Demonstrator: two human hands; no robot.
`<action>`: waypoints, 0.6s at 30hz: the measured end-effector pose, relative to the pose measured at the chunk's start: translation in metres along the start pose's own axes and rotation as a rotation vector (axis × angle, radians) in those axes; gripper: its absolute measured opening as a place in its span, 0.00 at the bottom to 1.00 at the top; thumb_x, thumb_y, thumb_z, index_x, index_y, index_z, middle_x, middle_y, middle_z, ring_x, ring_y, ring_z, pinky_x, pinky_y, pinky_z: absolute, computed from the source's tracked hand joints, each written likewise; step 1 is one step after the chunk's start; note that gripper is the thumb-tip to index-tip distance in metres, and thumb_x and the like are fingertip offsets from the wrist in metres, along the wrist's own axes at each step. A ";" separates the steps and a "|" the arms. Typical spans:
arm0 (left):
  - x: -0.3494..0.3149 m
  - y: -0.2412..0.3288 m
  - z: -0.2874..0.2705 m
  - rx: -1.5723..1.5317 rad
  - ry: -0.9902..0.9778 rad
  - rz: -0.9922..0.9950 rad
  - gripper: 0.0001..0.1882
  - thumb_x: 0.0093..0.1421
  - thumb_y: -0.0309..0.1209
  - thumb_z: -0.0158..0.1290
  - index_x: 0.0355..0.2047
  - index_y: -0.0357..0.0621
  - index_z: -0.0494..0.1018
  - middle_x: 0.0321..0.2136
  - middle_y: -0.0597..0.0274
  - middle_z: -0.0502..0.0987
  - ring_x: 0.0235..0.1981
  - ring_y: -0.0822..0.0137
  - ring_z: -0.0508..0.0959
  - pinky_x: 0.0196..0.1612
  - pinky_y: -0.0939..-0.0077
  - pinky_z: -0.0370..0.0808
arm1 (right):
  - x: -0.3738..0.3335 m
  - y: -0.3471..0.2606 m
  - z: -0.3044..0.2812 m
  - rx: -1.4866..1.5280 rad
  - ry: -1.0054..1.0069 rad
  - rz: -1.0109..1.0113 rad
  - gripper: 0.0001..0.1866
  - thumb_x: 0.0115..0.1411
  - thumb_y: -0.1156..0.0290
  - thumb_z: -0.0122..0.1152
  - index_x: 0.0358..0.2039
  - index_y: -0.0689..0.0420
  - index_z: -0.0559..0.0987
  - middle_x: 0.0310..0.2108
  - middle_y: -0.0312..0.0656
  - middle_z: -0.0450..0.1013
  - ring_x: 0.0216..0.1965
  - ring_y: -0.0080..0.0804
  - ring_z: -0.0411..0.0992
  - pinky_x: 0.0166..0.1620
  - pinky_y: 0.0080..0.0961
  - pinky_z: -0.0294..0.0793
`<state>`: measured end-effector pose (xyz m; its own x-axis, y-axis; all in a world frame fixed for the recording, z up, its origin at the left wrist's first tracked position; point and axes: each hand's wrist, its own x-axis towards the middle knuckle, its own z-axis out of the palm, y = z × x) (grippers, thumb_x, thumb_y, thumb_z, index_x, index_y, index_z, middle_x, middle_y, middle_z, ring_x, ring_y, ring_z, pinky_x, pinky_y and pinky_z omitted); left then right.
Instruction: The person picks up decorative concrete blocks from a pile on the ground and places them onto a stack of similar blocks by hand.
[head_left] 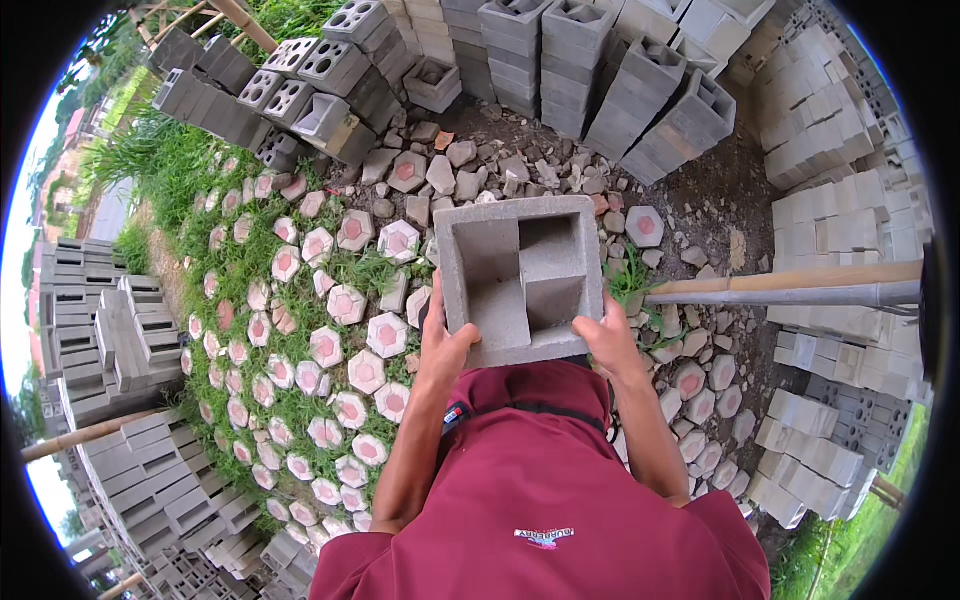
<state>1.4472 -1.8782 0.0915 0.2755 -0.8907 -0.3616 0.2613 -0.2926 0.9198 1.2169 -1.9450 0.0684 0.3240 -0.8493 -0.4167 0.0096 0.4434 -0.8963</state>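
- A hollow gray block (552, 264) is held up near the person's middle, cavities facing the viewer; two hands likely keep its weight level.
- Left hand (447, 345) and right hand (606, 340) grasp its opposite sides: each grip is partly open around an edge, thumb pressing the near rim.
- Far off, stacked blocks (512, 75) stand upright, probably saving ground.

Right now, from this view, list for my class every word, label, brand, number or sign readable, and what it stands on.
Maroon shirt: small chest print with lettering; I won't copy its wording.
Small tag at the waist: too small to read.
Concrete block in the hands: no text visible.
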 end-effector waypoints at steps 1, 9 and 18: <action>0.014 -0.011 -0.001 0.028 -0.008 0.001 0.50 0.42 0.15 0.44 0.69 0.40 0.45 0.61 0.53 0.62 0.57 0.64 0.66 0.55 0.77 0.64 | 0.007 0.004 -0.002 0.027 0.037 0.006 0.34 0.49 0.83 0.50 0.60 0.67 0.63 0.46 0.40 0.71 0.42 0.24 0.71 0.47 0.21 0.70; 0.106 -0.039 0.000 0.155 -0.228 -0.337 0.50 0.40 0.13 0.44 0.69 0.37 0.44 0.65 0.51 0.56 0.66 0.62 0.56 0.65 0.76 0.51 | 0.034 0.046 -0.007 0.172 0.371 0.365 0.32 0.48 0.84 0.50 0.58 0.66 0.65 0.44 0.39 0.72 0.43 0.24 0.69 0.47 0.21 0.68; 0.271 -0.006 -0.008 0.215 -0.436 -0.464 0.51 0.41 0.12 0.44 0.69 0.40 0.43 0.66 0.52 0.54 0.68 0.63 0.53 0.66 0.76 0.48 | 0.135 0.024 0.038 0.236 0.647 0.501 0.31 0.46 0.85 0.49 0.56 0.67 0.66 0.44 0.41 0.73 0.42 0.29 0.71 0.47 0.24 0.70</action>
<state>1.5277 -2.1150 -0.0130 -0.2313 -0.7017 -0.6738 0.0602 -0.7016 0.7100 1.2965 -2.0380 -0.0038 -0.2614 -0.5012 -0.8249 0.2295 0.7978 -0.5575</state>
